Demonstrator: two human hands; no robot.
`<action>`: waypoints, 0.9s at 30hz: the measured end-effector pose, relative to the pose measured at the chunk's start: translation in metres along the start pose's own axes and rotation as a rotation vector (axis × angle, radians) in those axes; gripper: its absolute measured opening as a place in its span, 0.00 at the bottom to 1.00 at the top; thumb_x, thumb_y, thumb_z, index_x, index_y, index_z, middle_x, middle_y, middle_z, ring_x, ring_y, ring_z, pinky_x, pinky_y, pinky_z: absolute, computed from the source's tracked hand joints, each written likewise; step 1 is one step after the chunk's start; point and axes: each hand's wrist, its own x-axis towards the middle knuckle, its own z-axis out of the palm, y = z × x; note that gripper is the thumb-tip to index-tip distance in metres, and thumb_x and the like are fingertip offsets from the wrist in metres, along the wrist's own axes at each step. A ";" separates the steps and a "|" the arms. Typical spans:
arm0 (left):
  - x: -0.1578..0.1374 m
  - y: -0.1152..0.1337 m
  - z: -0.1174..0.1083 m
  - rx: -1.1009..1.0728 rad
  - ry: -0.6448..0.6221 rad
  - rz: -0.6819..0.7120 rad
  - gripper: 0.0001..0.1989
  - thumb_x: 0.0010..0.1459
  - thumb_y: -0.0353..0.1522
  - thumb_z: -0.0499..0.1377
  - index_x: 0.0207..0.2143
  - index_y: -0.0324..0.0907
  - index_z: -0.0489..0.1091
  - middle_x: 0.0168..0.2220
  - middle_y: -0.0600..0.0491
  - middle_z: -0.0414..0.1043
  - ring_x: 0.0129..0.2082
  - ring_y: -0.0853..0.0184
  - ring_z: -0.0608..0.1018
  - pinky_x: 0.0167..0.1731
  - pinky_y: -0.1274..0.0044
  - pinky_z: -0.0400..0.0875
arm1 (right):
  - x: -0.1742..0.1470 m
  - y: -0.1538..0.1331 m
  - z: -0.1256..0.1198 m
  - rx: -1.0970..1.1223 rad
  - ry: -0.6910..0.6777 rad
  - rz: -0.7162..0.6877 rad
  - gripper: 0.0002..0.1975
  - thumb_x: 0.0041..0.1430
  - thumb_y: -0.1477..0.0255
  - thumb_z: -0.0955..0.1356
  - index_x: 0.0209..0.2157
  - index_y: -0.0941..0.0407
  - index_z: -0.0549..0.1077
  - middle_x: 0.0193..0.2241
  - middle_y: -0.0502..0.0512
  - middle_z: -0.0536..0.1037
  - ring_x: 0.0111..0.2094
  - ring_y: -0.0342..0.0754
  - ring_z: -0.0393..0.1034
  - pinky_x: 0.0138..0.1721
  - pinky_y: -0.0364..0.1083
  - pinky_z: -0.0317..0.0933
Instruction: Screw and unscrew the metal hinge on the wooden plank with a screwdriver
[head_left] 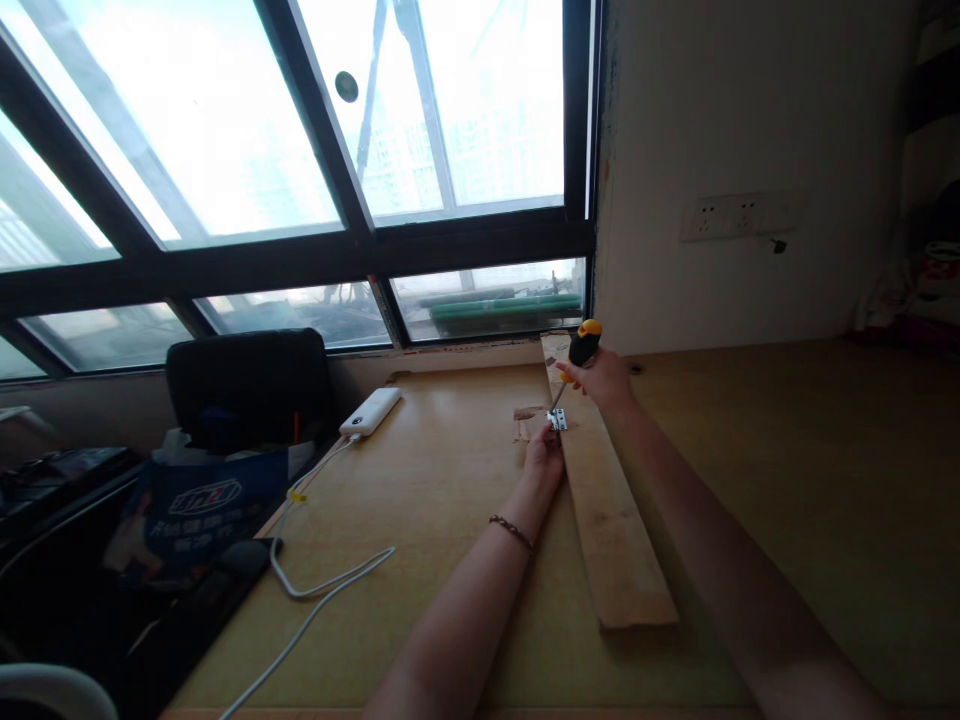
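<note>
My right hand (609, 380) is closed around the yellow and black handle of a screwdriver (583, 345). The screwdriver slants down to the left, its tip at a small silver metal hinge (557, 419). The hinge lies across the left edge of a long wooden board (615, 520) and a short piece of wood (529, 413) beside it. My left hand (546, 455) is at the near edge of the hinge, its fingers closed and holding it against the wood. Some of its fingers are hidden, and any screw under the tip is too small to make out.
A white power bank (371, 411) with a white cable (330, 590) lies on the left of the wooden table (450, 480). A black chair (251, 385) and a blue bag (202, 510) stand beyond its left edge. Windows and a wall socket (742, 215) border the back.
</note>
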 end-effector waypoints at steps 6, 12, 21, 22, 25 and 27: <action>0.000 0.000 0.002 -0.040 0.023 -0.013 0.04 0.51 0.26 0.55 0.30 0.37 0.70 0.28 0.50 0.74 0.30 0.66 0.76 0.43 0.72 0.68 | 0.002 -0.007 -0.010 0.482 -0.211 0.202 0.19 0.36 0.71 0.75 0.29 0.57 0.64 0.25 0.50 0.75 0.21 0.44 0.72 0.20 0.42 0.68; -0.004 0.000 0.006 -0.051 0.039 -0.016 0.05 0.51 0.26 0.55 0.31 0.38 0.70 0.27 0.51 0.74 0.32 0.65 0.77 0.45 0.70 0.68 | 0.004 0.005 -0.009 0.163 0.068 0.148 0.18 0.35 0.67 0.76 0.25 0.56 0.65 0.19 0.50 0.73 0.17 0.46 0.70 0.13 0.41 0.63; -0.008 0.002 0.011 -0.073 0.072 -0.004 0.04 0.49 0.26 0.56 0.29 0.38 0.69 0.26 0.52 0.74 0.26 0.69 0.76 0.40 0.73 0.70 | 0.009 0.002 -0.017 0.347 -0.046 0.353 0.13 0.42 0.73 0.74 0.25 0.58 0.64 0.18 0.52 0.75 0.18 0.46 0.72 0.15 0.39 0.64; -0.008 0.001 0.011 -0.077 0.075 0.006 0.04 0.48 0.26 0.56 0.29 0.38 0.70 0.26 0.52 0.74 0.26 0.69 0.76 0.40 0.73 0.70 | 0.010 0.000 -0.019 0.377 -0.076 0.366 0.12 0.43 0.76 0.73 0.25 0.58 0.64 0.19 0.52 0.75 0.19 0.46 0.72 0.16 0.39 0.66; -0.009 0.001 0.011 -0.076 0.067 0.012 0.05 0.48 0.26 0.56 0.29 0.38 0.70 0.26 0.52 0.74 0.26 0.68 0.76 0.41 0.72 0.69 | 0.009 -0.006 -0.024 0.428 -0.124 0.378 0.12 0.43 0.82 0.71 0.27 0.59 0.64 0.20 0.52 0.76 0.21 0.46 0.73 0.22 0.41 0.69; -0.009 0.001 0.011 -0.070 0.058 0.001 0.04 0.48 0.26 0.56 0.29 0.38 0.70 0.26 0.52 0.74 0.26 0.67 0.76 0.42 0.71 0.69 | 0.008 -0.007 -0.025 0.383 -0.117 0.368 0.13 0.42 0.82 0.71 0.29 0.58 0.64 0.21 0.52 0.76 0.22 0.47 0.74 0.24 0.43 0.70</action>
